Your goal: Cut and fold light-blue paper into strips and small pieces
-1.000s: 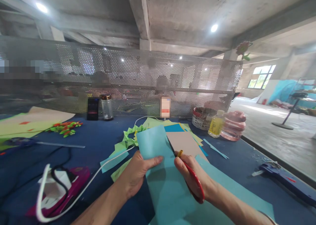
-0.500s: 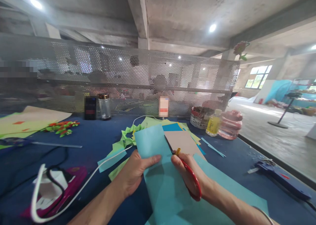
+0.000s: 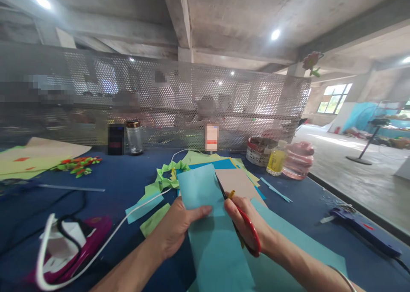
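Observation:
My left hand [image 3: 179,223] pinches a long strip of light blue paper [image 3: 218,245], thumb on top and fingers underneath. In my right hand [image 3: 250,219] is a pair of red-handled scissors [image 3: 251,234], its dark blades pointing up and away along the strip's right edge. A small yellow piece [image 3: 231,194] shows by the right thumb. Another light blue sheet [image 3: 282,258] lies under the right forearm. Beyond the strip are a beige sheet [image 3: 235,183] and a darker blue sheet [image 3: 209,165]. Folded green paper [image 3: 165,174] sits just left of them.
A glue gun [image 3: 365,230] lies at the right. At the lower left are a magenta device [image 3: 89,245] and a white cable [image 3: 96,266]. Bottles [image 3: 297,161], a tape roll [image 3: 259,151], a glass jar [image 3: 134,138] and a phone [image 3: 212,137] stand before the perforated screen [image 3: 173,99].
The light blue strip has shifted slightly right in my left hand, and its lower right edge now hangs apart from the sheet beneath. The scissors have barely moved.

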`<state>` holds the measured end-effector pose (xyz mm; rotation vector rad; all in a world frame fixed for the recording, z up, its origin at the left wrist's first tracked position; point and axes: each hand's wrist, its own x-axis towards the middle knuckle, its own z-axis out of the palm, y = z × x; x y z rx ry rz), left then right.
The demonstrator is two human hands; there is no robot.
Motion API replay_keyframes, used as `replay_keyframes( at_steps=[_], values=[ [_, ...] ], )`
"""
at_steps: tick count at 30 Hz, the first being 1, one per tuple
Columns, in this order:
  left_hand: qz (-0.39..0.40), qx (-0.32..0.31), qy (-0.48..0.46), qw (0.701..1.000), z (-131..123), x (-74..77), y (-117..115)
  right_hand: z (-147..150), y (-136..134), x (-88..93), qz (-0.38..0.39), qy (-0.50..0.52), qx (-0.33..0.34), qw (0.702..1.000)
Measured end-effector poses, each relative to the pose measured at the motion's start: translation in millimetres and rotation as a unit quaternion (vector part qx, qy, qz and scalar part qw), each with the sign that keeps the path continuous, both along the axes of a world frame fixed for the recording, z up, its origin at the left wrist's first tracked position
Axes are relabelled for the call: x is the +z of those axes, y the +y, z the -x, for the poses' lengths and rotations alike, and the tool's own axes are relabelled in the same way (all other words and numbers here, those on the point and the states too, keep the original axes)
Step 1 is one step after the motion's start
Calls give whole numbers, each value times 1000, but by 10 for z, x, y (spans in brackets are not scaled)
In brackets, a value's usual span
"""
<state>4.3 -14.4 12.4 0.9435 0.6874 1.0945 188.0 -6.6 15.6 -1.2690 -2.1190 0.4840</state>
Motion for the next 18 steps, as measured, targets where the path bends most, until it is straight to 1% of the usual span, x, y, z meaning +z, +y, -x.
replay_keyframes(
  at_steps=[3, 7, 13, 18],
  values=[
    [2, -4, -8, 1000, -17, 0, -7, 2, -6, 10, 3, 7, 7, 1000],
    [-1, -2, -8, 1000, -23, -4, -9, 8, -3, 2, 42, 39, 20, 998],
    [3, -1, -10, 1000, -22, -1, -13, 28, -22, 27, 51, 60, 26, 997],
    [-2, -1, -14, 1000, -20, 18, -20, 30, -25, 9, 58, 72, 15, 996]
  ],
)
